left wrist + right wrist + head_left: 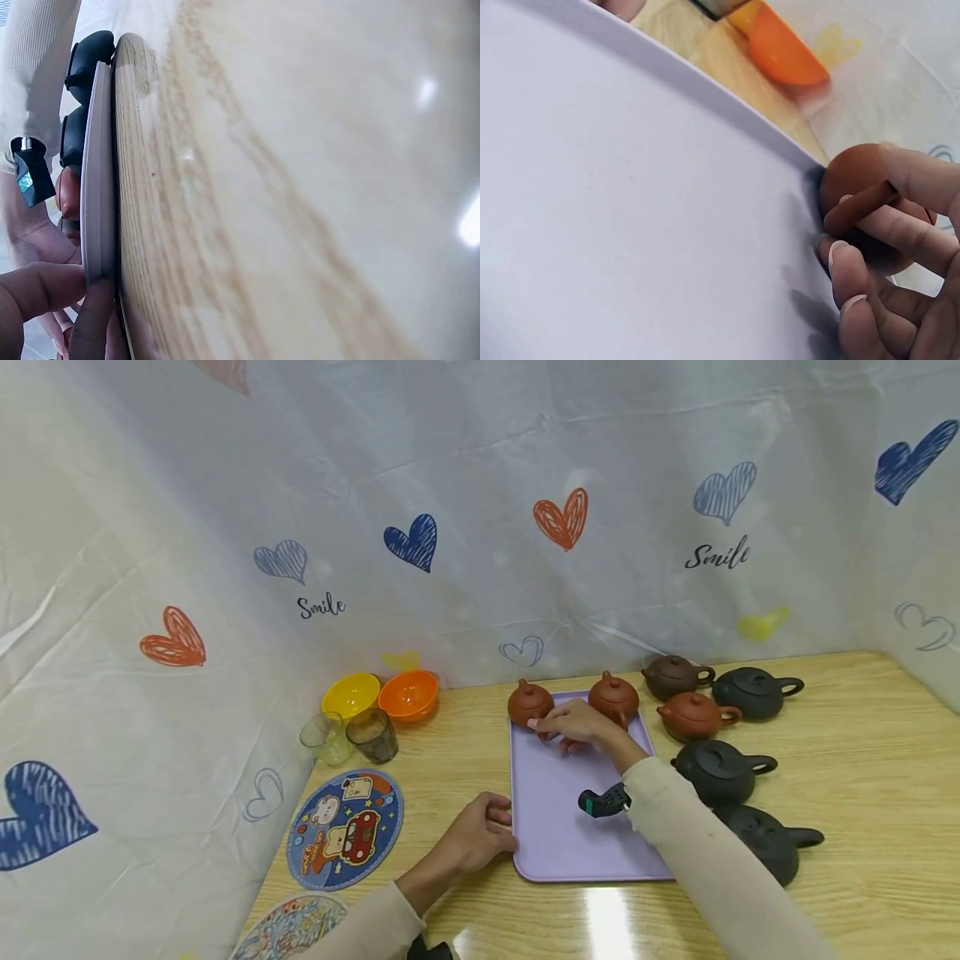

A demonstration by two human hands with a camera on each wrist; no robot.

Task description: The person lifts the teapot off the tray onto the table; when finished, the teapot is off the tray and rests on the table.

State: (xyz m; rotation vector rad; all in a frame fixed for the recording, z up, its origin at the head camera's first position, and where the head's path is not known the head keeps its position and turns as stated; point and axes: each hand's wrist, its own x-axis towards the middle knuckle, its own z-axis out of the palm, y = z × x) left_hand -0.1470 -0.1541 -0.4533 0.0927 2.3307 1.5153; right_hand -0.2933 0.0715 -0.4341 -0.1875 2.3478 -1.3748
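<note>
A lavender tray [558, 835] lies flat on the wooden table. My left hand [480, 835] grips its left edge, and in the left wrist view the thumb and a finger [45, 296] pinch the tray's rim [97, 187]. My right hand [573, 724] reaches across the tray to a red-brown teapot [529, 702] at the tray's far left corner. In the right wrist view its fingers [870, 240] curl round the handle of that teapot [855, 176]. A second red-brown teapot [613, 696] stands at the tray's far right corner.
Several more teapots, brown, red-brown and black [720, 770], stand right of the tray. A yellow bowl [350, 694], an orange bowl [408, 695] and two glasses [372, 735] sit far left. Two round printed mats [345, 828] lie near left. A heart-printed sheet walls off the back and left.
</note>
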